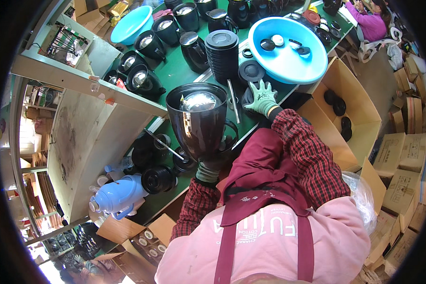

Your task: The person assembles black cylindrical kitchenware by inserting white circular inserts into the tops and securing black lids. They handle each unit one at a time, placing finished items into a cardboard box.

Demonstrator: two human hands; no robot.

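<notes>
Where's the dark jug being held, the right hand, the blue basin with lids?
Dark jug (194, 131): head view, front of its body.
Right hand (262, 99): head view, back of the glove.
Blue basin (283, 65): head view, bare inside.

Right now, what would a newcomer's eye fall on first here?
The glossy dark pitcher just left of centre, its silver dome catching the light, with the left grip at its base. Then the light-blue basin of small round parts, upper right of centre. Third, the pale-blue jug at lower left.
</notes>
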